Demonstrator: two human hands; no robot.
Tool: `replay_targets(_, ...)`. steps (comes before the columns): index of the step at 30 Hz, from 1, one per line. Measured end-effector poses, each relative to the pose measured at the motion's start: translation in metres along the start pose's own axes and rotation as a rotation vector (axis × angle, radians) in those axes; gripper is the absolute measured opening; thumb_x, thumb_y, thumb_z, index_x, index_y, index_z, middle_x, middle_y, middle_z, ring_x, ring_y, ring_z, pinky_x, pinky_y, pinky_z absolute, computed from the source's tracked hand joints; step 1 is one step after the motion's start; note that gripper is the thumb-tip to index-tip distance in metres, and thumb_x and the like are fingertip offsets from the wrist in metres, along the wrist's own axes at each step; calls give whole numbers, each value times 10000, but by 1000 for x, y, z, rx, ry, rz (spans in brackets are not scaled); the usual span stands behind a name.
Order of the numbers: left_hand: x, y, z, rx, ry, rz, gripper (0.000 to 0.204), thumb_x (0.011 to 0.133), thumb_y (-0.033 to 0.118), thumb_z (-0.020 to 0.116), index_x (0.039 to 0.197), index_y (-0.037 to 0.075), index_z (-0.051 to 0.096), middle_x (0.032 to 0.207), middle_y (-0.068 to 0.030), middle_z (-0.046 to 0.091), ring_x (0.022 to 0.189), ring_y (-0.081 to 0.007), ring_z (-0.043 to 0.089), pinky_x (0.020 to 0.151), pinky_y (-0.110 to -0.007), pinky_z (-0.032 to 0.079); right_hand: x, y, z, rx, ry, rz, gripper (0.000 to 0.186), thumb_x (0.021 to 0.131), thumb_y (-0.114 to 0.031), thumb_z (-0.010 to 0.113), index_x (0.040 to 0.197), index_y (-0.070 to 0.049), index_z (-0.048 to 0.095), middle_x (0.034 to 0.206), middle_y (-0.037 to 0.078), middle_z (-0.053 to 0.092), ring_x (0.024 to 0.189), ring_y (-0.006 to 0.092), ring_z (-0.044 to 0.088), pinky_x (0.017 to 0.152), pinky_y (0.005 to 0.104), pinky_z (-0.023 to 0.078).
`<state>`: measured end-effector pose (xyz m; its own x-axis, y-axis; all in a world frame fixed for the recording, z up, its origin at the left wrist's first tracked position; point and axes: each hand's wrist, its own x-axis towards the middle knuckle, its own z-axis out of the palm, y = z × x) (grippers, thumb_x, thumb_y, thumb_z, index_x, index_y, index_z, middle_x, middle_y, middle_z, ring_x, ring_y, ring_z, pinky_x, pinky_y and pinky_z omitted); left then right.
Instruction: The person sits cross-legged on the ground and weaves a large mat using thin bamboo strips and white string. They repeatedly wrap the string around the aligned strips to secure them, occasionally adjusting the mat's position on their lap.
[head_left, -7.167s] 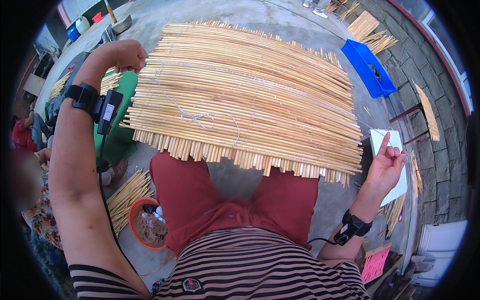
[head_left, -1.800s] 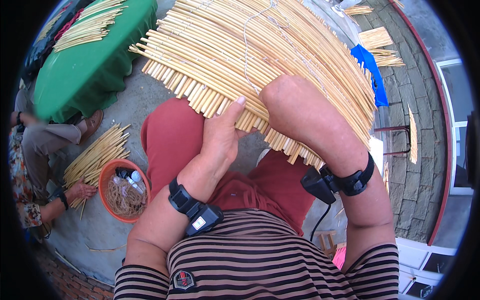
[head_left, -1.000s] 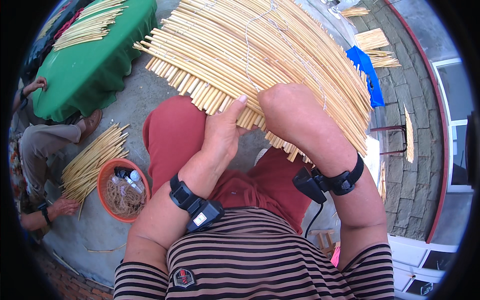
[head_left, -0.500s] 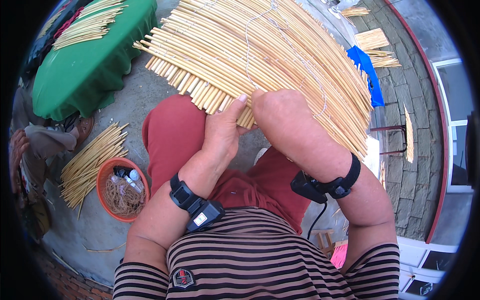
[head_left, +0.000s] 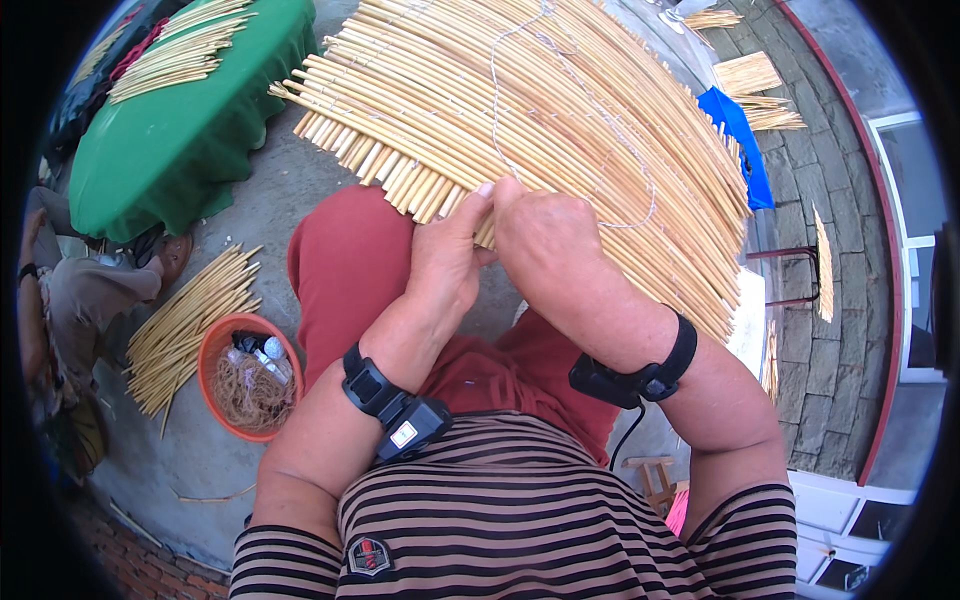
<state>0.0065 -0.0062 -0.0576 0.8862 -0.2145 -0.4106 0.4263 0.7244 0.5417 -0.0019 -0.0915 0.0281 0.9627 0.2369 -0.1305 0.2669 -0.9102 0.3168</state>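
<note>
A mat of pale straw-coloured reed stalks (head_left: 420, 110), bound with rows of thin thread, slopes across in front of me above my knees. My left hand (head_left: 447, 250) is closed on its near edge, thumb on top of the stalk ends. Right beside it, my right hand (head_left: 545, 235) is closed with fingers curled at the same edge. A white string (head_left: 495, 110) runs down over the mat into the right hand's fingers and makes a long loose loop to the right. The right fingertips are mostly hidden behind the hand.
An orange bucket (head_left: 207, 385) with tangled twine stands on the floor at left, beside a pile of loose reeds (head_left: 170, 325). Behind them is a green-covered table (head_left: 150, 150) bearing more reeds. A seated person (head_left: 95, 290) is at far left. A blue object (head_left: 742, 150) lies beyond the mat.
My right hand has turned and drawn slightly left and down, closer to my left thumb. The string loop on the mat has shifted and widened a little. The left hand keeps its grip.
</note>
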Motion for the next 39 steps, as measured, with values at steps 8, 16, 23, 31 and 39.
replay_targets(8, -6, 4, 2, 26, -31, 17, 359, 923, 150, 602, 1253, 50, 502, 1115, -101, 628, 941, -210, 666, 666, -372, 602, -50, 22, -23, 583, 468, 43, 169, 827, -55, 592, 992, -26, 571, 712, 96, 623, 673, 299, 657, 593, 359, 524)
replay_targets(16, -12, -2, 14, 57, 19, 46, 418, 931, 215, 612, 1288, 54, 466, 1154, -118, 613, 985, -224, 661, 699, -392, 616, -115, 17, 62, 1085, -25, 163, 78, 862, -91, 591, 880, -22, 622, 761, 135, 637, 672, 312, 626, 620, 378, 503)
replay_targets(23, -27, -5, 19, -8, -1, 12, 417, 941, 271, 619, 1284, 79, 478, 1180, -82, 596, 1026, -209, 625, 786, -390, 581, -103, 16, 76, 814, 278, 298, 168, 875, -85, 601, 1025, -8, 596, 857, 194, 617, 801, 354, 621, 709, 420, 496)
replay_targets(31, -10, 1, 17, 108, 65, -85, 435, 919, 363, 646, 1254, 121, 508, 1139, -42, 614, 962, -159, 606, 633, -284, 509, -36, 4, 156, 1308, 571, 288, 321, 887, -54, 610, 1206, -26, 587, 1049, 133, 607, 990, 292, 583, 875, 399, 468)
replay_targets(39, -12, 4, 24, 122, 92, -105, 453, 935, 365, 619, 1245, 56, 504, 1087, -86, 639, 911, -203, 657, 701, -349, 578, -13, 0, 203, 586, 825, 245, 359, 912, -65, 550, 1269, -23, 544, 1176, 156, 571, 1085, 321, 559, 922, 457, 453)
